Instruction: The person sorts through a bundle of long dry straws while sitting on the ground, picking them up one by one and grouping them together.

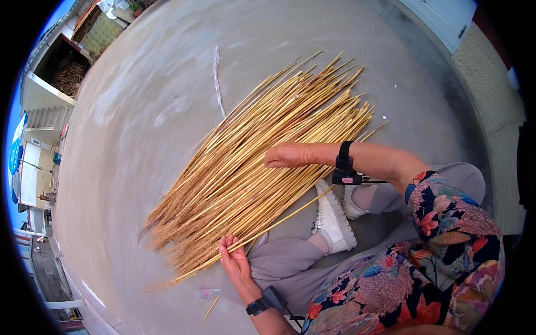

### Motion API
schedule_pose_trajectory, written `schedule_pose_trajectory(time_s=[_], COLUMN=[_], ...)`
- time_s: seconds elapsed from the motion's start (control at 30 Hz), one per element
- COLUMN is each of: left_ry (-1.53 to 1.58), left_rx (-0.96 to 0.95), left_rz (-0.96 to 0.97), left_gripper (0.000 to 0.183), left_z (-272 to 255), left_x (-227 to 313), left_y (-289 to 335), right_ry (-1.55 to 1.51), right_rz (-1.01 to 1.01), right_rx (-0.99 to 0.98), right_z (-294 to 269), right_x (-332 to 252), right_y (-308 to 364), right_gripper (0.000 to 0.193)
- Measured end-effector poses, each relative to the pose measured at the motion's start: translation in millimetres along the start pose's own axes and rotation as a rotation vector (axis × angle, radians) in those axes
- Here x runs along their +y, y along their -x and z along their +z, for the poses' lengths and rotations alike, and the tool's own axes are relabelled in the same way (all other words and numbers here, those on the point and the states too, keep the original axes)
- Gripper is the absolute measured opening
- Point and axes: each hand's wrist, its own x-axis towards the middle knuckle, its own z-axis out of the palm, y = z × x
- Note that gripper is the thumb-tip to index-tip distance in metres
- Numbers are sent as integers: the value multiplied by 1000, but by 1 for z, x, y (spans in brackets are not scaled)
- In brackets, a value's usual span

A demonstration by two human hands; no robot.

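Note:
A large pile of dried broomcorn stalks (pixel 290 131) lies on the ground before me, with bushy brown seed heads (pixel 178 215) toward the lower left and bare yellow ends toward the upper right. Near the seed heads, my left hand (pixel 235 259) is closed around a single broomcorn stalk (pixel 279 222) along the pile's near edge. That stalk slants up to the right, past my shoe. My right hand (pixel 287 155) is over the middle of the pile, its fingers curled downward. Whatever those fingers grip, if anything, is hidden beneath the hand.
A white shoe (pixel 334 220) and my bent legs border the pile's near side. Beyond the pile, a pale thin strip (pixel 217 78) lies on the concrete. A short stalk piece (pixel 211 307) rests near my left wrist. Steps (pixel 47 118) and buildings stand far left; a white door (pixel 444 19) is upper right.

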Motion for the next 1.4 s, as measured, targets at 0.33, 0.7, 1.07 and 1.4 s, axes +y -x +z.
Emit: schedule_pose_trajectory(time_s=[0.33,0.7,1.07,1.4], left_ry=[68,60,310,39], left_rx=[-41,-54,-238,-161], left_rz=[-12,11,-1,-86], left_gripper=[42,27,25,22], left_z=[0,-9,-10,-4], left_x=[-11,-11,-7,-6], left_y=[-16,-15,-8,0], right_ry=[-100,-225,-173,-227], right_rz=[-29,-7,-33,-52], right_rx=[-104,-230,-330,-595], right_z=[90,111,111,84], right_x=[-5,-36,-71,-52], right_y=[-4,2,27,2], right_gripper=[16,17,23,30])
